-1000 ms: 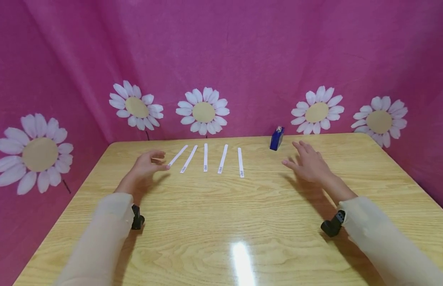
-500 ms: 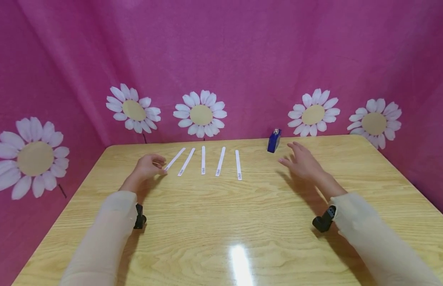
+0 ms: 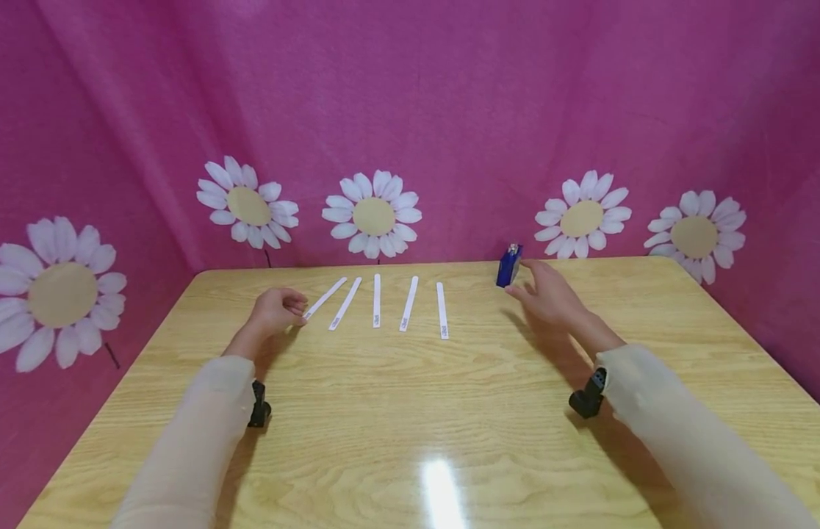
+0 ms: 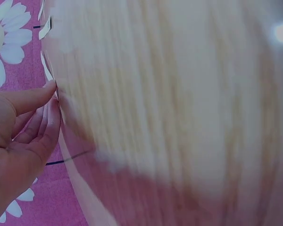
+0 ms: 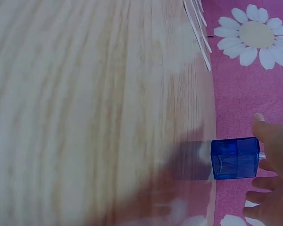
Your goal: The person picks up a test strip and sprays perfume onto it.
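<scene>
Several white perfume test strips lie spread in a row on the table; the middle strip (image 3: 377, 301) points straight away from me. At the left end of the row, my left hand (image 3: 272, 311) pinches the near end of the leftmost strip (image 3: 327, 296) between thumb and fingers. In the left wrist view the thumb (image 4: 35, 99) presses at the strip's end. A blue glass perfume bottle (image 3: 508, 267) with a metallic top stands upright near the back edge. Around its right side my right hand (image 3: 549, 295) is spread, thumb and fingers apart; in the right wrist view the bottle (image 5: 236, 158) sits just before the fingers.
The wooden table (image 3: 383, 411) has a bright light reflection near its front. A pink curtain (image 3: 450, 110) with white daisies hangs close behind the table and along its sides. A black camera (image 3: 588, 395) is strapped at the right wrist, another at the left.
My right hand has moved left to the perfume bottle. The left hand has closed on the leftmost strip, whose far end has shifted slightly toward its neighbour.
</scene>
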Demonstrator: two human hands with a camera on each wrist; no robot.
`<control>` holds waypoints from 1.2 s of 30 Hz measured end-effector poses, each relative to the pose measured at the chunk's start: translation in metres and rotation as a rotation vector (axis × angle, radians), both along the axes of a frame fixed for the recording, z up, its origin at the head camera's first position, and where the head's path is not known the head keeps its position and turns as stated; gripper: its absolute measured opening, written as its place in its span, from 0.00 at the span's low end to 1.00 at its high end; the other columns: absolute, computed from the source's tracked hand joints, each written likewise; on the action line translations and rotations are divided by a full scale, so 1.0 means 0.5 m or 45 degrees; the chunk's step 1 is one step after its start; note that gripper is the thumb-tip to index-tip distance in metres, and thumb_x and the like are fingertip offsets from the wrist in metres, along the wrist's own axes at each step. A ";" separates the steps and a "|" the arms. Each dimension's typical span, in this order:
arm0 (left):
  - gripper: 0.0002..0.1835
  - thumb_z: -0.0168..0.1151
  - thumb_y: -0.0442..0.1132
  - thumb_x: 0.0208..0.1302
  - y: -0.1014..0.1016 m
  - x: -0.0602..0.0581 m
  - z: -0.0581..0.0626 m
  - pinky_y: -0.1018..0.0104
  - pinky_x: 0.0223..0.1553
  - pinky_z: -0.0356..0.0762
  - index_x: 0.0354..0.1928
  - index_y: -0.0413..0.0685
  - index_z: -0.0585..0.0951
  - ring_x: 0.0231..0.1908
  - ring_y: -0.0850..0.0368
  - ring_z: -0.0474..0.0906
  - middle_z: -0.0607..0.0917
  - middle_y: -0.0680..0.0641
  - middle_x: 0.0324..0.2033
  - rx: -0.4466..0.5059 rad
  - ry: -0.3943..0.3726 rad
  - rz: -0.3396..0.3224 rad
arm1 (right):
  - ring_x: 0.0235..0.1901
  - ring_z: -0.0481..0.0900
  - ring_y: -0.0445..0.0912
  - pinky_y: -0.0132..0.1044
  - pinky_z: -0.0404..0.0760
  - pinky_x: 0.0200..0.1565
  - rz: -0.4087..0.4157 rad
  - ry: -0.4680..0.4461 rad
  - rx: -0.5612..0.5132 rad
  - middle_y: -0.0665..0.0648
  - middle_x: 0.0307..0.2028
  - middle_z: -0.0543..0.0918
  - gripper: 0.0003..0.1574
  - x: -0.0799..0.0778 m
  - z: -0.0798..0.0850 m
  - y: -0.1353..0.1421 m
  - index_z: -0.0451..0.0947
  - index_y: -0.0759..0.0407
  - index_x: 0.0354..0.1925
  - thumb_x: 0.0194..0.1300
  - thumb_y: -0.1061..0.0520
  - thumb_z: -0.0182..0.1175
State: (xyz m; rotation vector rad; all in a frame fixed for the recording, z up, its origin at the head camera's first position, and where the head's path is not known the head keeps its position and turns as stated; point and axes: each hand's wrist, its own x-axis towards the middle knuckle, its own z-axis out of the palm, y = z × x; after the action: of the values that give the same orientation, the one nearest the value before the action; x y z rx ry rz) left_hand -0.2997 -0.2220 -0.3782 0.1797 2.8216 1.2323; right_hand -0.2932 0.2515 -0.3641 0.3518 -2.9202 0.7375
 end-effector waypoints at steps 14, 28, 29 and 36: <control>0.20 0.68 0.27 0.55 -0.003 -0.013 -0.001 0.75 0.40 0.76 0.49 0.24 0.78 0.43 0.48 0.82 0.84 0.29 0.44 -0.022 0.007 -0.012 | 0.68 0.63 0.68 0.60 0.69 0.66 -0.076 -0.037 -0.147 0.77 0.68 0.63 0.46 -0.061 -0.008 -0.007 0.49 0.75 0.72 0.72 0.49 0.56; 0.19 0.72 0.24 0.48 -0.006 -0.042 -0.022 0.68 0.40 0.84 0.45 0.28 0.81 0.37 0.53 0.83 0.86 0.37 0.37 0.155 -0.029 -0.051 | 0.67 0.64 0.69 0.59 0.69 0.67 -0.155 -0.120 -0.206 0.80 0.67 0.62 0.52 -0.099 -0.020 -0.015 0.42 0.74 0.73 0.70 0.49 0.58; 0.19 0.72 0.24 0.48 -0.008 -0.044 -0.024 0.68 0.40 0.85 0.45 0.28 0.81 0.36 0.54 0.83 0.86 0.37 0.37 0.171 -0.033 -0.058 | 0.67 0.65 0.69 0.59 0.69 0.67 -0.165 -0.128 -0.218 0.80 0.67 0.62 0.52 -0.100 -0.020 -0.017 0.42 0.74 0.73 0.70 0.49 0.58; 0.21 0.66 0.23 0.51 0.005 -0.024 0.003 0.77 0.33 0.80 0.49 0.23 0.78 0.33 0.65 0.80 0.85 0.28 0.43 0.130 -0.080 -0.039 | 0.66 0.66 0.70 0.58 0.71 0.67 -0.207 -0.129 -0.285 0.80 0.67 0.61 0.52 -0.110 -0.014 -0.029 0.43 0.74 0.73 0.68 0.52 0.60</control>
State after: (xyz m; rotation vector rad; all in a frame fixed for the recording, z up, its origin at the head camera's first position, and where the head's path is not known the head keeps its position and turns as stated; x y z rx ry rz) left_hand -0.3114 -0.2197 -0.3768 0.1852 2.6945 1.3517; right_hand -0.3481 0.2369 -0.3710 0.0569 -2.8718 1.0702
